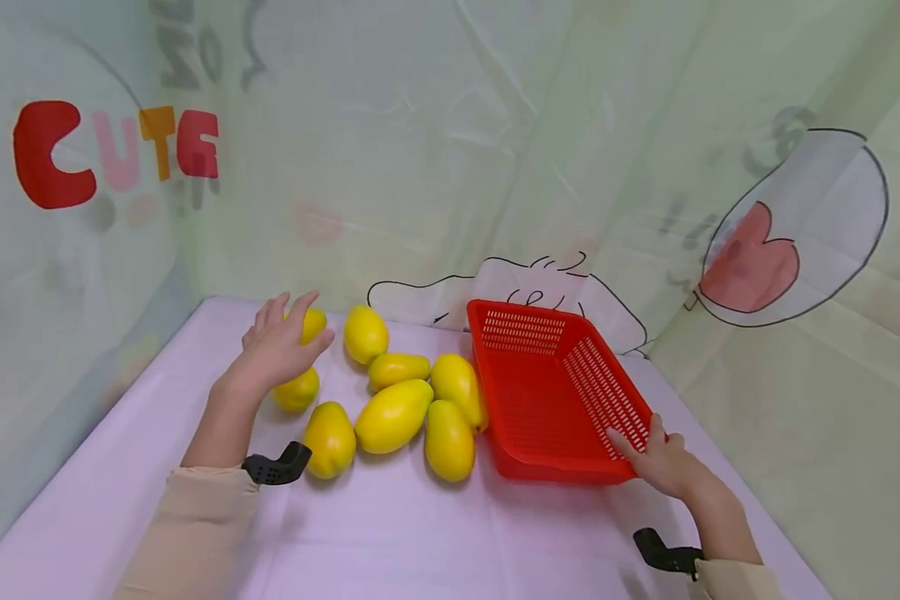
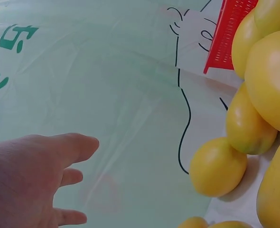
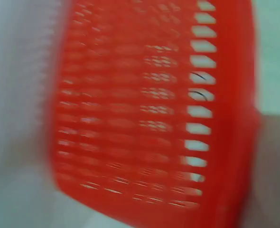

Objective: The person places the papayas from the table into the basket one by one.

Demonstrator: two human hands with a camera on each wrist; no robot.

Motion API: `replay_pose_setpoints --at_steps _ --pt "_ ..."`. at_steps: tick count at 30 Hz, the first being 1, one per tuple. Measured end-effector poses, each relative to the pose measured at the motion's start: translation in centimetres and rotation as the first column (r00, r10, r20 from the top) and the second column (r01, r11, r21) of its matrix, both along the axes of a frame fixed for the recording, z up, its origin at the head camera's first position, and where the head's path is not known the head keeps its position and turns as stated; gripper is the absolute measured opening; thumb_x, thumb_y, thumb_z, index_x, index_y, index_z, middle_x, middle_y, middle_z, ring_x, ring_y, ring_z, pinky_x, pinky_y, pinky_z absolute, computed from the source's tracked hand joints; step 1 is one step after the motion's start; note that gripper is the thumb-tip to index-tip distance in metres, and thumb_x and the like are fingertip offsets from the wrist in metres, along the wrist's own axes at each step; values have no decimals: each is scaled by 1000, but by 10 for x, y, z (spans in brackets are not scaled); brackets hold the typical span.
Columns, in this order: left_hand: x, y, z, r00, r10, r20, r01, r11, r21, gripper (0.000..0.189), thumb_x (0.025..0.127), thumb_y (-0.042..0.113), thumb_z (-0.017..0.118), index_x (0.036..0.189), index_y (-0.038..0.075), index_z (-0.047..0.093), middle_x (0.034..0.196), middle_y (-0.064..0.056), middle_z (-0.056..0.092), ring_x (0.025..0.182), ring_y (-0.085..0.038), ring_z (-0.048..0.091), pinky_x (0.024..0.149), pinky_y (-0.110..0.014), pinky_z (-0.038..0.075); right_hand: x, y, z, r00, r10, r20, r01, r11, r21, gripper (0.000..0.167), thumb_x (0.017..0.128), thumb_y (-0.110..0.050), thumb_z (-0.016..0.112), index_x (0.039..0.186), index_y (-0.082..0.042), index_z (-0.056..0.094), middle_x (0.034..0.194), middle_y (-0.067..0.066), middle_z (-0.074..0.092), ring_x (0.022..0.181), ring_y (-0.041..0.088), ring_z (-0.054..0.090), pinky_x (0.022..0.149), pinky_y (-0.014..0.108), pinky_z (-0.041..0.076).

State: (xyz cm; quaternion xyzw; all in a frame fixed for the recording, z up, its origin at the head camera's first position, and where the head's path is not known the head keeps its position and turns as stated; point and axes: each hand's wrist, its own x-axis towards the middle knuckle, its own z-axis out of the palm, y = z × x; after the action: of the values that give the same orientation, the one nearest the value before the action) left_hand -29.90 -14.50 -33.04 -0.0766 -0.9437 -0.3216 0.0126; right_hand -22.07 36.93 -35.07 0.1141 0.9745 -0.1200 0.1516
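My left hand (image 1: 281, 346) hovers over the far-left mangoes with fingers spread and nothing in them. It partly hides one yellow mango (image 1: 313, 325) at the back and overlaps another mango (image 1: 297, 390) in the head view. In the left wrist view the thumb and fingers of this hand (image 2: 40, 180) stretch out beside the mangoes (image 2: 218, 167). My right hand (image 1: 667, 458) grips the near right corner of a red plastic basket (image 1: 536, 400), thumb inside the rim. The basket's slotted wall (image 3: 130, 109) fills the right wrist view, blurred.
Several more mangoes (image 1: 394, 417) lie grouped on the pale tablecloth (image 1: 390, 542), the rightmost ones against the basket's left side. Behind the table hangs a light green printed sheet (image 1: 390, 150), with more of it along both sides.
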Motion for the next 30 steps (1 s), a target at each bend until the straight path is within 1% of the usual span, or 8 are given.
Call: replay_pose_setpoints --at_steps 3,8,14,19,22,25,27,30 --pt "-1 4 3 1000 -3 -11 3 1000 -8 71 97 43 46 153 20 10 157 -24 -4 142 -47 -4 108 -70 6 -4 10 8 997 66 48 -62 995 -81 116 87 -70 38 139 16 -19 136 50 5 121 65 19 87 71 39" --pt "1 20 7 999 -14 -37 13 1000 -27 69 97 41 47 153 20 13 157 -24 -1 142 -48 -2 107 -71 10 -4 33 18 984 152 94 -125 961 -247 113 87 -55 55 143 12 -17 145 42 4 126 59 16 91 68 40" --pt "2 59 14 993 -63 -99 59 997 -45 69 96 42 48 152 19 17 157 -22 7 143 -45 6 109 -67 16 -12 42 15 981 172 92 -144 957 -251 116 83 -55 61 144 9 -14 146 41 8 125 57 24 90 64 43" --pt "-4 93 13 989 -109 -97 110 994 10 71 95 43 51 153 24 15 158 -18 8 144 -41 9 110 -65 19 -16 37 13 982 173 80 -149 958 -245 118 82 -56 63 145 7 -14 148 39 8 126 56 24 91 65 43" --pt "-10 108 10 984 -133 -119 137 990 24 73 93 42 54 153 25 15 158 -17 8 144 -40 9 110 -65 18 -18 36 12 983 167 78 -143 957 -252 118 81 -56 63 146 4 -15 148 38 8 127 56 23 91 64 42" --pt "-19 118 1 983 -119 -137 119 993 -5 77 91 44 56 153 29 11 159 -14 6 146 -38 4 112 -66 11 -18 39 11 982 165 90 -136 954 -268 118 82 -54 63 146 4 -17 148 38 6 127 56 22 93 65 41" --pt "-27 122 -7 983 -88 -158 88 996 -6 79 90 45 57 153 31 10 159 -14 3 146 -37 -2 111 -67 7 -15 44 11 982 162 97 -129 952 -277 118 83 -54 62 145 5 -18 147 38 8 126 55 24 92 63 43" --pt "-38 114 -20 976 10 -217 -6 1000 17 80 90 45 57 152 31 9 159 -15 -1 146 -36 -8 111 -68 4 -19 44 7 978 178 106 -138 942 -306 116 84 -51 61 144 6 -20 145 39 8 124 54 26 89 58 48"
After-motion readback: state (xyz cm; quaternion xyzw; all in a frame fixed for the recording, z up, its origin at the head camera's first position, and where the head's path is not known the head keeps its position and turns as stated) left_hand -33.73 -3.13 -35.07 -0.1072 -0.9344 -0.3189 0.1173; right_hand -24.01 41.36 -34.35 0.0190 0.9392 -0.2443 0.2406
